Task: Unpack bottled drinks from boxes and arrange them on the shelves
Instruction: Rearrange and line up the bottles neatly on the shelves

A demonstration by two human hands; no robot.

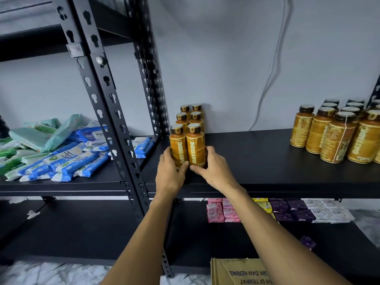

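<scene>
Two orange Oatside bottles stand upright side by side at the left end of the black shelf (257, 157). My left hand (170, 171) wraps the left front bottle (178, 147) and my right hand (213, 165) wraps the right front bottle (195, 148), both near their bases. Behind them stands a double row of the same bottles (190, 115), reaching to the wall. A larger group of orange bottles (339, 132) fills the shelf's right end. A cardboard box (232, 272) sits below, at the bottom edge of the view.
A black slotted upright (115, 120) rises just left of my hands. Packs of wet wipes (61, 153) cover the neighbouring shelf at left. Soap bars (287, 208) lie on the shelf below. A cable (271, 68) hangs down the grey wall.
</scene>
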